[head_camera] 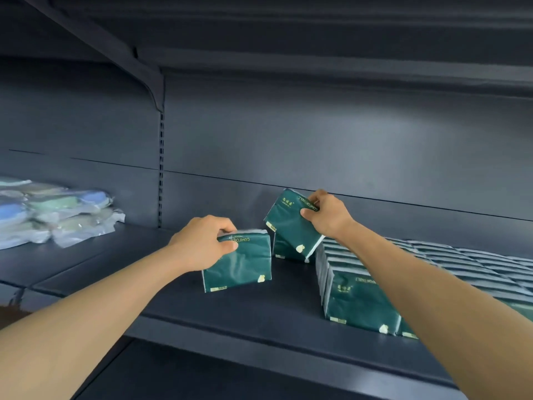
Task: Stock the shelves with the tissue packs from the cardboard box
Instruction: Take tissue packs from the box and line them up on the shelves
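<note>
My left hand (pixel 202 243) grips the top left corner of a dark green tissue pack (pixel 242 264) that stands upright on the dark shelf (pixel 144 272). My right hand (pixel 326 215) holds a second green pack (pixel 288 223) by its top edge, tilted and lifted above the shelf, over another pack (pixel 284 251) standing behind. To the right, rows of the same green packs (pixel 357 301) stand side by side along the shelf. The cardboard box is out of view.
A heap of clear-wrapped blue and green items (pixel 52 212) lies at the shelf's left end. The grey back panel (pixel 317 145) and an upper shelf (pixel 288 39) with its bracket close in above. A lower shelf (pixel 202 376) shows below.
</note>
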